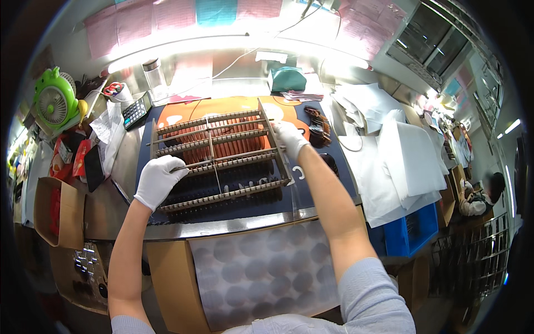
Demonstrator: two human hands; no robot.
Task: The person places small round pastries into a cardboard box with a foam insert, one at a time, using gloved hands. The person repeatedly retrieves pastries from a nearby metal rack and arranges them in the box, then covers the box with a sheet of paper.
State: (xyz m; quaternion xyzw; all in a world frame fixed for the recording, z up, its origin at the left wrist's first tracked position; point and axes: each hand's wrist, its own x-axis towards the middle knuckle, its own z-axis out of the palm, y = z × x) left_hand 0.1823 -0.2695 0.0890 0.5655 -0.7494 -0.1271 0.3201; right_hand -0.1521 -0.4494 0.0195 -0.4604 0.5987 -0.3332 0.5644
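A metal rack [211,165] with notched crossbars lies on the dark blue and orange mat [245,209]. Thin reddish-brown pieces [233,139] stand in a close row between its upper bars; their exact kind is unclear. Both my hands wear white gloves. My left hand [159,179] is closed at the rack's left side, pinching the end of a thin rod. At the opposite side, my right hand [290,138] grips the end plate, its fingertips partly hidden. Glossy dark brown curved pieces [318,127] are stacked on the mat right of that hand.
A calculator [137,111], a green fan [55,100] and a cardboard box [60,211] stand to the left. White sheets [403,158] cover the right side, above a blue bin [411,229]. A teal pouch [288,79] sits behind. Another person [481,195] works far right.
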